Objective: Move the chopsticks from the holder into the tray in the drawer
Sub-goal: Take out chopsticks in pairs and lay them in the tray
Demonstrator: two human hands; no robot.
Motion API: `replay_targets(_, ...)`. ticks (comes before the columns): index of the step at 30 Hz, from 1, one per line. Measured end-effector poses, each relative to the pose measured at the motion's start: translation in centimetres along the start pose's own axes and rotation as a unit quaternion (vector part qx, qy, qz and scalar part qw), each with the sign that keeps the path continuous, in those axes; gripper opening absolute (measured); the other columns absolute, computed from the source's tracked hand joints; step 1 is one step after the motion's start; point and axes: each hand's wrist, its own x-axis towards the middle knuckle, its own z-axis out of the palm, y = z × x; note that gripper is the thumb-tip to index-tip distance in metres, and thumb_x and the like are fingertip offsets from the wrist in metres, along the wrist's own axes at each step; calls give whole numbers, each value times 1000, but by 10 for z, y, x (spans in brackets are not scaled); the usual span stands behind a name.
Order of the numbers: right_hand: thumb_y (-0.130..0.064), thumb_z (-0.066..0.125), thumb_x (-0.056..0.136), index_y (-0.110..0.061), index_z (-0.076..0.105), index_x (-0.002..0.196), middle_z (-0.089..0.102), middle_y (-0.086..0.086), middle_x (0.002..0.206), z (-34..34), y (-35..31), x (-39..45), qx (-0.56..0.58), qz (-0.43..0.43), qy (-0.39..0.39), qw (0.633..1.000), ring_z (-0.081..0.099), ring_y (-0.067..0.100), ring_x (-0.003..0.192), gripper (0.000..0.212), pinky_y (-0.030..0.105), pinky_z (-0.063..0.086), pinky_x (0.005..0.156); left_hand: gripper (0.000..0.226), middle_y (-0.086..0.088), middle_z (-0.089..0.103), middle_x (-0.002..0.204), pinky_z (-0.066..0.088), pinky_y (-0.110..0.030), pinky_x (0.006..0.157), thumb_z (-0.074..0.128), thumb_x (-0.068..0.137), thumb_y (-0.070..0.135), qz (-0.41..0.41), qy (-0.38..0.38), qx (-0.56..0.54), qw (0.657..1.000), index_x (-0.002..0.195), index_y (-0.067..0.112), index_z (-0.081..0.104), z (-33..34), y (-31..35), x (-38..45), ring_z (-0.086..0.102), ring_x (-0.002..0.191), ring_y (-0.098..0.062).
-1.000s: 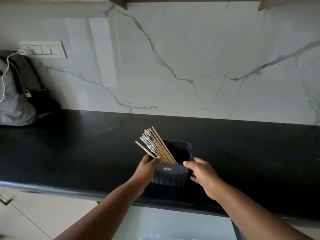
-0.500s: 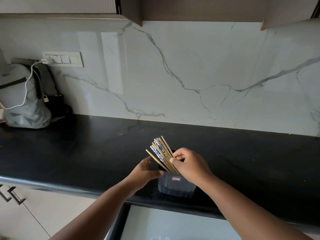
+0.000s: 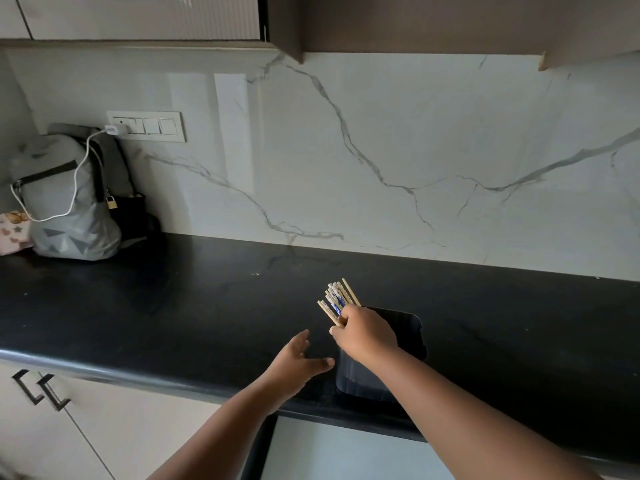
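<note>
The right hand point(image 3: 365, 336) is closed in a tight grip around a bunch of chopsticks point(image 3: 337, 299). They are thin, straight wooden sticks, pale tan, and some have blue and white patterns near their tops. The tops fan out and lean toward eleven o'clock above the fist. Their lower ends are hidden behind the hand, over the holder point(image 3: 408, 336).

The holder is a dark, smooth plastic box with rounded corners and faint ribs on its front wall. It stands on the bench point(image 3: 173, 306) near the front edge. The bench is black, flat stone with a soft shine and a rounded lip.

The left hand point(image 3: 298, 363) is at eight o'clock from the holder, just beside it and not touching. Its grip is loose, fingers spread flat, holding nothing.

Far off at ten o'clock, a soft grey backpack point(image 3: 69, 202) leans on the wall. A thin white cable point(image 3: 78, 181) loops across it up to a charger in the switch plate point(image 3: 147, 126). The wall point(image 3: 381, 150) is glossy white marble with thin grey veins. Below the bench, pale cabinet doors carry dark square handles point(image 3: 38, 389).
</note>
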Motion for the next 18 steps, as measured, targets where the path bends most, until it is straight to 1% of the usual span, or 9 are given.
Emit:
replay_targets(1,-38,60,89,-22,53,81,62,-2,88,0,0,0,11,4,-5,1000,53,16,71,19,24,30,46,91,-8,31,155,33,-35,108,76,80,25,0,2,-1,1000,151,19,20,-1,-1,0,32,140,-25)
replay_targets(3,-37,63,87,-23,42,64,57,-4,75,-1,1,1,37,15,-18,999,51,14,62,34,25,30,45,89,-8,31,155,34,-34,107,75,81,27,1,3,1,1000,151,19,21,-3,-2,1,33,140,-25)
replay_targets(4,-37,66,86,-23,39,60,54,-5,70,-3,2,2,45,18,-25,998,49,13,58,39,25,31,46,88,-8,32,155,35,-34,106,74,81,29,2,4,4,1000,151,20,21,-3,-2,2,34,139,-25)
replay_targets(7,-34,70,84,-21,39,55,56,-2,67,-14,2,5,42,18,-40,998,50,15,57,44,25,34,48,84,-7,33,154,36,-33,105,73,83,31,12,5,15,1000,150,21,23,-6,3,3,35,139,-25)
replay_targets(11,-31,74,80,-16,39,49,43,-4,51,-50,6,8,44,-1,-38,998,41,15,49,49,26,29,47,76,-7,37,152,32,-36,113,72,84,24,75,22,22,997,147,18,31,-7,22,-1,35,139,-18)
replay_targets(13,-31,76,78,-12,45,51,46,-1,51,-78,7,8,69,-19,-24,997,45,16,49,45,27,35,51,61,0,46,146,35,-33,111,71,85,21,133,20,14,991,139,26,43,-8,41,-5,41,133,-8)
replay_targets(15,-30,77,78,-7,62,63,64,2,62,-111,5,8,131,-26,-1,991,62,17,58,32,30,52,60,47,7,58,134,44,-25,102,70,86,20,195,-4,-5,981,125,38,51,-6,64,-10,53,120,1)
replay_targets(16,-28,78,78,-8,68,70,71,3,70,-128,3,8,172,-28,8,985,69,16,65,23,31,58,64,44,7,61,131,47,-21,97,70,86,20,212,-10,-17,977,124,35,54,-5,76,-11,57,116,1)
replay_targets(18,-23,79,78,-10,73,78,74,6,77,-160,0,6,241,-40,31,969,72,15,70,14,26,59,62,49,8,61,129,47,-18,93,71,86,24,232,-13,-29,972,132,24,53,-3,102,-14,58,114,-1)
